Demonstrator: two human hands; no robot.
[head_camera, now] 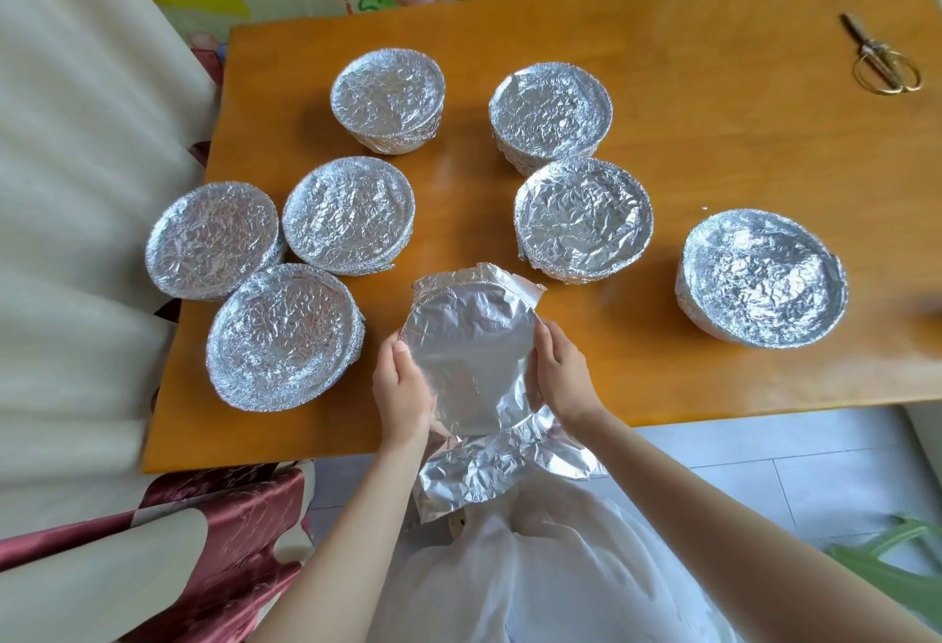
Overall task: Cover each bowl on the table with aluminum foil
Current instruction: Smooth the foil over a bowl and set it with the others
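A bowl at the table's near edge lies under a loose sheet of aluminum foil [469, 347] whose near part hangs crumpled over the edge. My left hand [402, 387] grips the bowl's left side through the foil. My right hand [563, 377] grips its right side, fingers curled over the rim. Several other bowls stand wrapped tight in foil: two at the back [387, 99] [550, 115], three at the left [349, 214] [214, 240] [283, 334], one in the middle right [583, 217] and one at the right [762, 278].
The orange wooden table [713, 143] carries a pair of gold scissors [884, 61] at its far right corner. A cream curtain hangs at the left, and a red patterned cloth lies below it. Tiled floor lies beyond the table's near edge.
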